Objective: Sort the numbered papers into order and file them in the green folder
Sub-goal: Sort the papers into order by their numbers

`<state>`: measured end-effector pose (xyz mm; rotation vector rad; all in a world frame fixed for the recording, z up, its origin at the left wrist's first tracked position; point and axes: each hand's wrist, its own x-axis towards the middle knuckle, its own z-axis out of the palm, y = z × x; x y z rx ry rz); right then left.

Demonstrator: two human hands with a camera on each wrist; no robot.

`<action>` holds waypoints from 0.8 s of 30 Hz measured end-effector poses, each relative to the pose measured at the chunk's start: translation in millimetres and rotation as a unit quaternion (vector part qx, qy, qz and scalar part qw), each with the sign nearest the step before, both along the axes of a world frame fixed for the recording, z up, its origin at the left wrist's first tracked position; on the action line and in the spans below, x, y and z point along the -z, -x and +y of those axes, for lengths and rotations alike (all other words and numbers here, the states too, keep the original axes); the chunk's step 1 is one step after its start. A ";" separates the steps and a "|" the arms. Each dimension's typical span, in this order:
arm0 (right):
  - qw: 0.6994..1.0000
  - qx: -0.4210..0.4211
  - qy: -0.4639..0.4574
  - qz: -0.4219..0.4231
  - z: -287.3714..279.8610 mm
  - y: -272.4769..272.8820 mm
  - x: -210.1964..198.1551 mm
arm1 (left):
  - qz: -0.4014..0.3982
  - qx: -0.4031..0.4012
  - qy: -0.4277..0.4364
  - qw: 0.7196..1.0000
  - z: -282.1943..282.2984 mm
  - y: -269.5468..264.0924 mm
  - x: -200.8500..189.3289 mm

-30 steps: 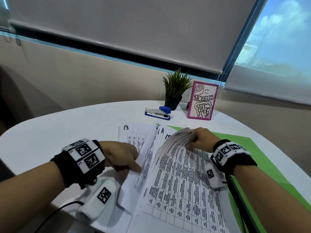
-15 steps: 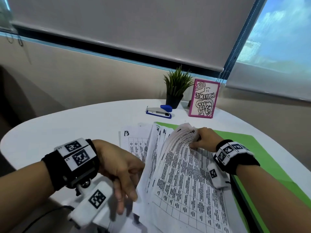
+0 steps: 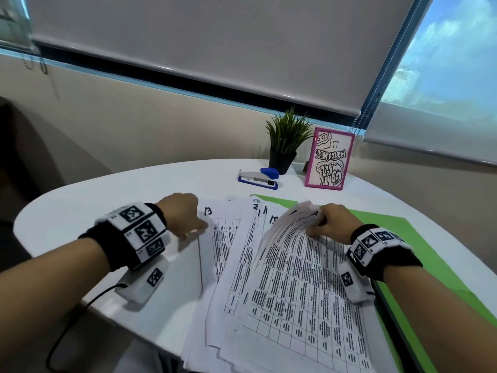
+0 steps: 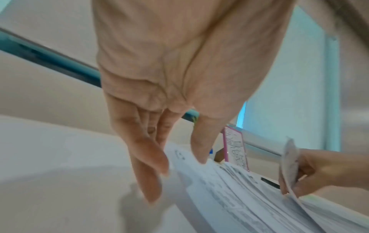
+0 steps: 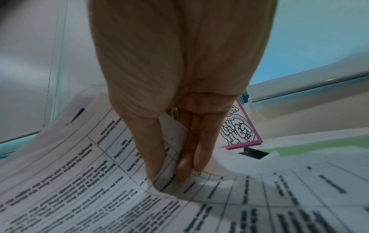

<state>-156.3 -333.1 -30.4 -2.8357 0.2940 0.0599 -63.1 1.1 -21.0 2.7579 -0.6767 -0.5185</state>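
The numbered papers (image 3: 269,265) lie fanned on the white desk (image 3: 134,200), their right side overlapping the open green folder (image 3: 398,232). Right hand (image 3: 333,224) pinches the lifted top corners of several sheets between thumb and fingers (image 5: 199,157). Left hand (image 3: 183,214) sits at the far-left edge, by the sheet marked 13 (image 3: 215,230), fingers loose, touching its corner, gripping nothing. Behind: stapler (image 3: 258,179), potted plant (image 3: 286,141), pink-framed drawing (image 3: 329,158).
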 end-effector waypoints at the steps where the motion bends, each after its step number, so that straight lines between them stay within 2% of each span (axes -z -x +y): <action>1: 1.000 0.000 0.001 0.000 0.3 0.1 -0.2 | -0.007 -0.032 0.025 0.999 -2.1 -4.4 4.9; 3: 1.000 -0.004 0.005 0.001 1.4 -0.8 -1.5 | 0.036 -0.082 0.090 0.992 -8.6 -9.8 12.8; 4: 1.000 -0.009 0.010 0.000 2.2 -2.8 -3.2 | 0.031 -0.087 0.097 0.991 -11.6 -11.1 15.0; 7: 1.000 -0.026 0.005 -0.006 4.1 -8.0 -5.3 | -0.059 -0.061 0.075 0.994 -19.1 -15.2 17.9; 10: 0.999 -0.038 -0.018 0.010 3.9 -13.7 -5.1 | -0.094 -0.051 0.114 0.988 -27.7 -20.8 16.9; 12: 0.998 -0.048 -0.037 0.016 3.1 -16.9 -3.0 | -0.129 -0.076 0.169 0.974 -33.8 -25.4 14.0; 14: 0.997 -0.060 -0.052 0.007 1.5 -18.5 1.3 | -0.174 -0.116 0.240 0.948 -40.9 -29.3 10.6; 16: 0.996 -0.069 -0.061 -0.002 -0.1 -18.1 6.3 | -0.168 -0.159 0.295 0.927 -44.9 -32.3 7.4; 17: 0.995 -0.076 -0.064 -0.006 -0.9 -17.7 9.6 | -0.137 -0.163 0.289 0.934 -45.3 -34.0 7.8; 20: 0.991 -0.078 -0.106 -0.022 -1.6 -14.7 14.1 | -0.030 -0.120 0.181 0.976 -42.3 -35.1 14.6; 22: 0.988 -0.076 -0.130 -0.026 -2.2 -12.3 15.3 | -0.046 -0.122 0.132 0.983 -38.6 -33.2 21.2; 24: 0.986 -0.072 -0.149 -0.033 -2.3 -10.5 15.8 | -0.087 -0.147 0.128 0.977 -34.5 -31.5 24.9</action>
